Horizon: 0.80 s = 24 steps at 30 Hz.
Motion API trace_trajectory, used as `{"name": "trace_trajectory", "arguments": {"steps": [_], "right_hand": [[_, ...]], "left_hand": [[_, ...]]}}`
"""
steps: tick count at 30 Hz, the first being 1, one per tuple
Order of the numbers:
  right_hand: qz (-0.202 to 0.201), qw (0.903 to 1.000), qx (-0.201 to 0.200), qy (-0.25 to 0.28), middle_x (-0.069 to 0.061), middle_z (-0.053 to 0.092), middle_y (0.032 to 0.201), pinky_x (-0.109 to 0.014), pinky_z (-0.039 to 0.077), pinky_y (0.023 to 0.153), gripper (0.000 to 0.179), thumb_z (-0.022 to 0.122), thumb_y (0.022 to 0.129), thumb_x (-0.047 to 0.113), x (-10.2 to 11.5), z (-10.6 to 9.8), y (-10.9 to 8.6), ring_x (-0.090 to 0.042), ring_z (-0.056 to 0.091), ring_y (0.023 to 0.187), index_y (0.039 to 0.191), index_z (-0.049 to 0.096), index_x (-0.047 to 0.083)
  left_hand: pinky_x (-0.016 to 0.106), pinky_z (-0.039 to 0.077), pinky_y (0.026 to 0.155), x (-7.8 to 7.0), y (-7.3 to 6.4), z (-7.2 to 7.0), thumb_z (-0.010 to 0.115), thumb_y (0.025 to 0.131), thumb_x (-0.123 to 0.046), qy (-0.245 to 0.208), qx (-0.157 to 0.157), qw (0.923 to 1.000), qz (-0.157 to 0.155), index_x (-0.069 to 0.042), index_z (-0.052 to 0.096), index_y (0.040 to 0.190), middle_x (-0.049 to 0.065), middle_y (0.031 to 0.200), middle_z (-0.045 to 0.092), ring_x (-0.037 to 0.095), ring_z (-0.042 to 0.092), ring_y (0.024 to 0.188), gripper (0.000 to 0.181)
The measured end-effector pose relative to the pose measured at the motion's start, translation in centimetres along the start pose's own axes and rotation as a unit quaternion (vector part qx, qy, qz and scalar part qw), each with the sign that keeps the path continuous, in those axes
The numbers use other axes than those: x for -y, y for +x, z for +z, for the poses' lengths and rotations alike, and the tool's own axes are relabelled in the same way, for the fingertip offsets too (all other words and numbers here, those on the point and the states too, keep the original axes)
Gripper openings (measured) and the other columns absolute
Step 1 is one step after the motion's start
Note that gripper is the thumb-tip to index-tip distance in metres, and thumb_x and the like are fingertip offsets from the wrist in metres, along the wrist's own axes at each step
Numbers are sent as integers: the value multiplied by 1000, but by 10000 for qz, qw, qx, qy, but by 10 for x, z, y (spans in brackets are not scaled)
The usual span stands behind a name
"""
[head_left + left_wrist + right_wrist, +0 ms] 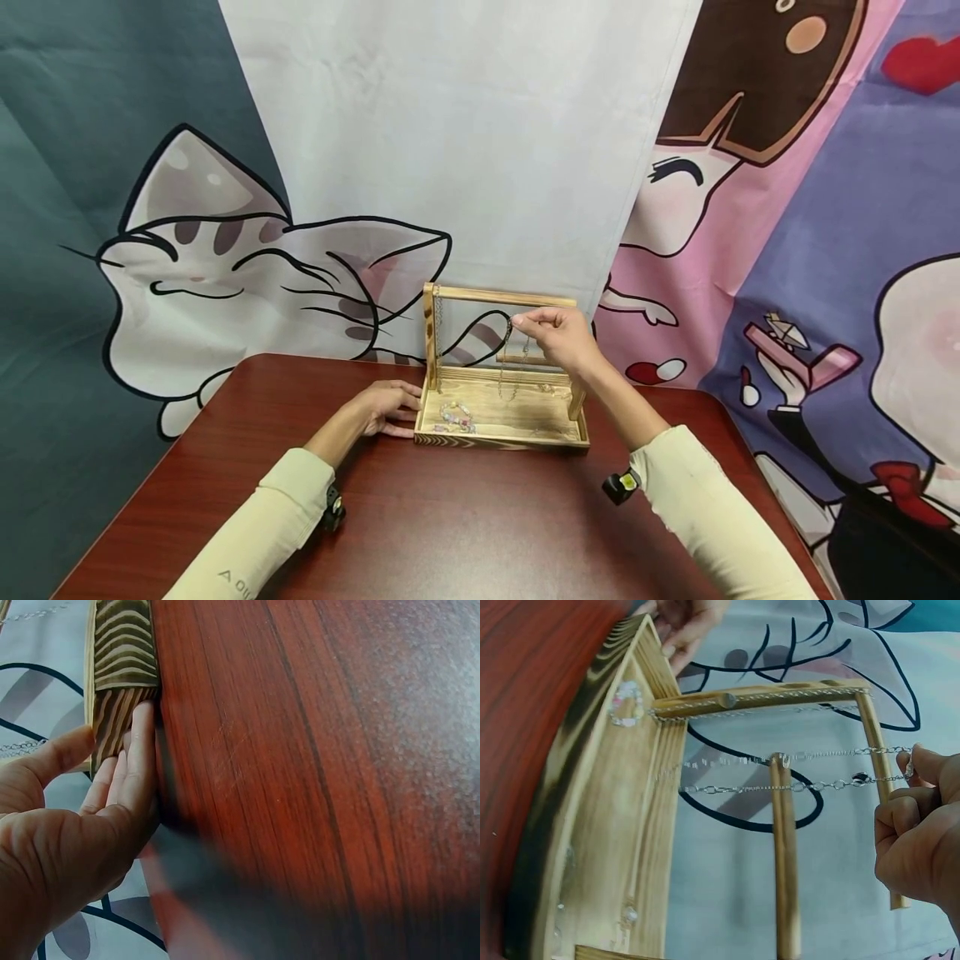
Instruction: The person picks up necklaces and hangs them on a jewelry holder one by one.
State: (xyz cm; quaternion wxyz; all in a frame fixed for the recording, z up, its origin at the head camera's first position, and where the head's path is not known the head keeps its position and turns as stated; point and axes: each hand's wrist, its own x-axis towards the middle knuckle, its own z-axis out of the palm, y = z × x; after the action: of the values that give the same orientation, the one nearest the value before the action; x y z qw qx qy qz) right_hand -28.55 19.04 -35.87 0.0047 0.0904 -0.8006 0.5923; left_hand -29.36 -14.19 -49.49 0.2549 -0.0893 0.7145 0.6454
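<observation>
A wooden jewellery stand (502,295) has a shallow tray (517,421) as its base. Raised in front of its upper bar, my right hand (558,335) pinches a silver chain necklace (742,789) between thumb and fingertips. The chain hangs down in a long loop towards the tray, with a small dark piece near the top. My left hand (390,406) touches the left end of the tray, fingers fairly straight along the outside and thumb at its edge (91,735). Another silver chain (438,325) hangs from the bar beside the left post.
A beaded bracelet (455,417) lies in the left part of the tray, and small shiny pieces (630,913) lie farther right. A short lower bar (784,855) stands behind the held chain. The stand sits near the back edge of a reddish-brown table (465,517), before a cartoon-printed cloth (480,150).
</observation>
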Motion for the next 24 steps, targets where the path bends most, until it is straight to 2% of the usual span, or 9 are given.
{"name": "trace_trajectory", "arguments": {"steps": [6,7,11,14,21,24], "right_hand": [[-35,9993,-6,363,15,38,55,-18,24,47,32,83,105,25,10,-8,2,-2,30,51,119,82,-4],[-24,9992,-5,409,15,42,57,-18,24,47,33,83,105,25,12,-9,3,-2,29,51,119,82,-5],[-5,9988,-62,495,14,43,57,-17,25,47,31,84,105,25,19,-15,4,-2,30,51,119,82,-2],[-33,9987,-83,508,14,39,56,-17,26,46,25,84,105,26,26,-20,6,-2,30,51,116,84,3],[-245,9983,-239,480,14,44,55,-16,27,45,22,84,104,25,42,-35,11,-1,32,50,114,85,5],[-333,9978,-309,476,14,43,54,-16,27,46,16,84,104,25,47,-42,13,-1,34,50,109,86,10]], "left_hand": [[47,75,87,-1,1,-1,71,101,-1,-41,-37,10000,-51,0,59,150,22,140,70,26,76,109,51],[47,75,87,-1,1,-1,71,101,-1,-38,-29,10000,-59,0,58,151,21,140,70,26,76,109,51],[47,75,87,-1,1,-1,70,102,-1,-24,2,10000,-92,0,58,151,21,139,71,26,76,109,51],[47,75,87,-1,1,-1,70,102,-1,0,18,10000,-73,1,57,151,20,137,71,25,76,109,51],[48,75,86,0,1,0,70,102,-1,30,43,10000,-24,2,57,151,20,137,71,26,76,109,51],[48,75,87,-1,0,0,70,102,-1,23,40,10000,-16,2,57,151,20,138,70,26,75,111,52]]}}
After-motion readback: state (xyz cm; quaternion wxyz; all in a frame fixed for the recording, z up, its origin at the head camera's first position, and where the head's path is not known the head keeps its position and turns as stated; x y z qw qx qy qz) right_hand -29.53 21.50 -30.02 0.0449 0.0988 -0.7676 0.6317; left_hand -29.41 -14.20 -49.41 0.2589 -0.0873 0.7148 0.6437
